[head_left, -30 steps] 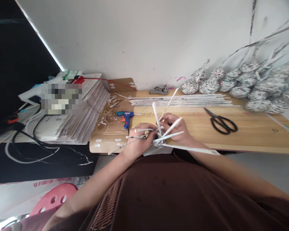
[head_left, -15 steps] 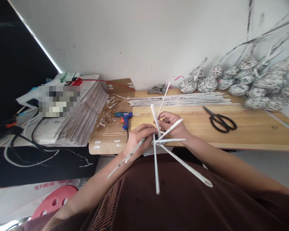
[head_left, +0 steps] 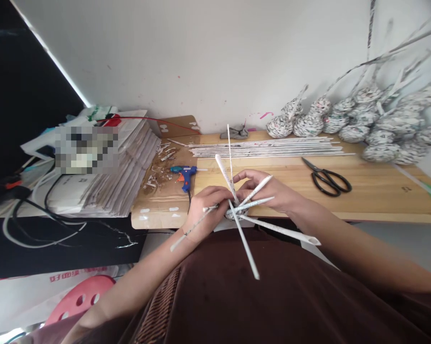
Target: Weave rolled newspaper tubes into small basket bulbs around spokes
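Between my hands, at the table's front edge, is a small woven newspaper piece [head_left: 232,213] with several rolled paper tubes [head_left: 247,243] fanning out from it. My left hand [head_left: 209,210] is closed around its left side, thumb and fingers meeting near the centre where the tubes cross. From the right, my right hand [head_left: 263,188] is closed at the same crossing, its fingers bent near the base of an upright thin tube [head_left: 230,153]. The fingertips and the underside of the piece are partly hidden by the tubes.
Behind lies a row of loose paper tubes [head_left: 265,148]. Black-handled scissors [head_left: 328,179] rest to the right, a blue glue gun [head_left: 188,177] to the left on cardboard. Woven gourd-shaped pieces [head_left: 308,122] stand at back right. Paper stacks [head_left: 118,181] and cables [head_left: 22,234] are at left.
The woven piece has turned counter-clockwise in my hands. The thin upright tube swung left, the near tubes swung right, and my right hand shifted slightly.
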A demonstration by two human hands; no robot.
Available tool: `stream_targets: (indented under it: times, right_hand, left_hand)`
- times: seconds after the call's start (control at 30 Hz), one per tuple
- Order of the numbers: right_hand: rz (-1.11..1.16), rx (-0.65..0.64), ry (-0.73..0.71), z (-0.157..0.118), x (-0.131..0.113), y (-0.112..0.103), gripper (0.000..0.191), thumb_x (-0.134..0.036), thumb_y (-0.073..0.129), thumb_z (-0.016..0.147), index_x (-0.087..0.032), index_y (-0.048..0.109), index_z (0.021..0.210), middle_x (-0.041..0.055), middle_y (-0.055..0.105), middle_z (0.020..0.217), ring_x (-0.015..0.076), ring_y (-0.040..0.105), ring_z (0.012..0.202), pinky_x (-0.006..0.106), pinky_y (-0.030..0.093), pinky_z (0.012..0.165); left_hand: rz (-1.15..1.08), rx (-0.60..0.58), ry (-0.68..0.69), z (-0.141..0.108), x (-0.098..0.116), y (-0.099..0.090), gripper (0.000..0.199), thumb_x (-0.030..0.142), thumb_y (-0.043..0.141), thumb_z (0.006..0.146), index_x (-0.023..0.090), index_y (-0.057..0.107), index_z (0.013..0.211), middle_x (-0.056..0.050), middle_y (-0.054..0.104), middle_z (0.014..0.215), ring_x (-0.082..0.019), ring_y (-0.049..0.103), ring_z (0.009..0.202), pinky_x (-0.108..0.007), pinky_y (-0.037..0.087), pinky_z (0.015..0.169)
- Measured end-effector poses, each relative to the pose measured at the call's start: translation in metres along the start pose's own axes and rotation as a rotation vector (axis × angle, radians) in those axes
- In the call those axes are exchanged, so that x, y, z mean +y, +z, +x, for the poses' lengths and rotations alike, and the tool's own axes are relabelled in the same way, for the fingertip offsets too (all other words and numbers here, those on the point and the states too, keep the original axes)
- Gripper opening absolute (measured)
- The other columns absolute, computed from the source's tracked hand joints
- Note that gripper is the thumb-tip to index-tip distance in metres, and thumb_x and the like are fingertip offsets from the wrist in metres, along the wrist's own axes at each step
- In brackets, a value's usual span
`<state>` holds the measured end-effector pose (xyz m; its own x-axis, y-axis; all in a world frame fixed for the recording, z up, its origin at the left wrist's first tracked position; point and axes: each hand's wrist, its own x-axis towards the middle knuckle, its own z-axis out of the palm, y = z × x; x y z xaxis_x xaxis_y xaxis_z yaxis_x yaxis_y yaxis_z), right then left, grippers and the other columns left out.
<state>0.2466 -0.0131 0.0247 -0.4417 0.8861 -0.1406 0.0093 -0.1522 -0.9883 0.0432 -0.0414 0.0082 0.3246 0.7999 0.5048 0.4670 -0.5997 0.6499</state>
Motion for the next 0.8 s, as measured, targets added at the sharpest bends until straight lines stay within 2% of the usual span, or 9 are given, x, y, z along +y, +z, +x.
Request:
stream_targets:
  times: [0.1, 0.2, 0.33, 0.4, 0.47, 0.57, 0.67, 0.8]
  right_hand:
    - [-0.038, -0.005, 0.022, 0.0, 0.002, 0.0, 0.039, -0.021, 0.085, 0.063, -0.02, 0.064, 0.096, 0.0002, 0.073, 0.07, 0.0171, 0.07, 0.062, 0.027, 0.054, 0.058]
    - [-0.092, 0.013, -0.036, -0.002, 0.001, 0.004, 0.034, -0.02, 0.083, 0.064, -0.02, 0.065, 0.092, -0.0018, 0.071, 0.066, 0.0153, 0.067, 0.059, 0.025, 0.052, 0.056]
    - [-0.168, -0.009, -0.094, -0.007, -0.003, 0.006, 0.035, -0.021, 0.081, 0.067, -0.019, 0.064, 0.097, 0.0007, 0.072, 0.073, 0.0164, 0.068, 0.063, 0.026, 0.051, 0.057]
    - [-0.21, -0.041, -0.111, -0.007, -0.002, 0.004, 0.035, -0.024, 0.08, 0.069, -0.019, 0.064, 0.1, 0.0014, 0.073, 0.075, 0.0169, 0.068, 0.064, 0.026, 0.05, 0.056]
    - [-0.241, -0.075, -0.118, -0.003, 0.001, 0.0, 0.027, -0.027, 0.077, 0.074, -0.019, 0.065, 0.096, 0.0017, 0.073, 0.074, 0.0167, 0.068, 0.062, 0.025, 0.049, 0.055]
    - [-0.296, -0.027, -0.151, 0.006, 0.006, -0.001, 0.012, -0.028, 0.072, 0.078, -0.019, 0.066, 0.084, 0.0014, 0.072, 0.068, 0.0151, 0.066, 0.057, 0.023, 0.046, 0.05]
    - [-0.37, 0.06, -0.236, 0.012, 0.005, 0.005, 0.006, -0.024, 0.072, 0.077, -0.019, 0.07, 0.077, 0.0001, 0.07, 0.064, 0.0134, 0.063, 0.055, 0.023, 0.045, 0.05]
    - [-0.422, 0.033, -0.374, 0.013, -0.008, 0.019, 0.007, -0.018, 0.067, 0.08, -0.019, 0.074, 0.079, 0.0003, 0.071, 0.069, 0.0136, 0.064, 0.061, 0.023, 0.046, 0.056]
  left_hand:
    - [-0.139, 0.04, -0.162, 0.0, 0.003, 0.001, 0.013, 0.013, 0.069, 0.083, 0.022, 0.078, 0.085, -0.005, 0.079, 0.087, -0.019, 0.073, 0.082, -0.03, 0.056, 0.08]
    - [-0.316, 0.087, -0.341, 0.001, 0.002, 0.004, 0.007, 0.024, 0.072, 0.082, 0.018, 0.077, 0.082, -0.004, 0.077, 0.078, -0.018, 0.07, 0.07, -0.027, 0.055, 0.067]
    - [-0.407, 0.008, -0.44, 0.003, 0.0, 0.005, 0.016, 0.032, 0.075, 0.08, 0.016, 0.078, 0.08, -0.005, 0.077, 0.074, -0.017, 0.068, 0.065, -0.026, 0.052, 0.062]
    - [-0.374, 0.005, -0.432, 0.003, 0.001, 0.005, 0.013, 0.03, 0.077, 0.078, 0.016, 0.078, 0.077, -0.006, 0.077, 0.074, -0.018, 0.068, 0.067, -0.027, 0.053, 0.065]
    - [-0.32, 0.046, -0.381, 0.003, 0.003, 0.006, 0.008, 0.025, 0.077, 0.077, 0.018, 0.077, 0.075, -0.006, 0.077, 0.075, -0.019, 0.069, 0.07, -0.029, 0.053, 0.069]
    - [-0.259, 0.09, -0.288, 0.001, 0.005, 0.005, 0.003, 0.021, 0.076, 0.077, 0.02, 0.077, 0.074, -0.005, 0.077, 0.077, -0.019, 0.07, 0.074, -0.03, 0.054, 0.073]
    - [-0.209, 0.084, -0.235, -0.001, 0.002, 0.001, 0.003, 0.021, 0.075, 0.078, 0.021, 0.077, 0.077, -0.004, 0.077, 0.081, -0.02, 0.07, 0.077, -0.031, 0.054, 0.075]
    - [-0.128, 0.081, -0.216, -0.003, -0.005, -0.008, 0.002, 0.021, 0.075, 0.078, 0.022, 0.077, 0.079, -0.004, 0.076, 0.083, -0.02, 0.069, 0.08, -0.031, 0.053, 0.077]
